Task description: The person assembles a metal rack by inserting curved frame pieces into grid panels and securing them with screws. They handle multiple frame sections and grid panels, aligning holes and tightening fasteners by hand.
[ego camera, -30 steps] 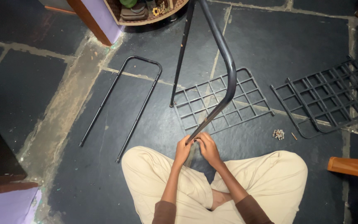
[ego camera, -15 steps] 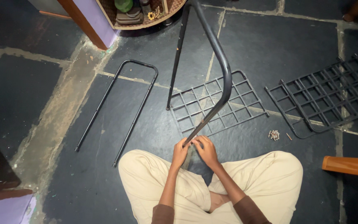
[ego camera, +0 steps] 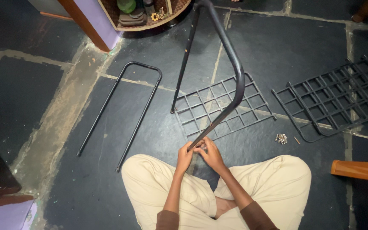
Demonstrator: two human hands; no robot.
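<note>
In the head view, a person sits cross-legged on a dark slate floor (ego camera: 35,81). The left hand (ego camera: 185,156) and the right hand (ego camera: 210,154) meet at the lower end of a bent black metal tube frame (ego camera: 237,72), both with fingers curled closed around that end. The frame rises from the hands, bends, and runs up past the top edge. Beneath the frame lies a black wire grid shelf (ego camera: 222,106), flat on the floor. Left of the frame lies a U-shaped black tube (ego camera: 120,106). Right of the frame lies a second grid panel (ego camera: 335,100), with a small heap of screws (ego camera: 281,138) between it and the hands. A wooden piece (ego camera: 358,170) sits further right.
</note>
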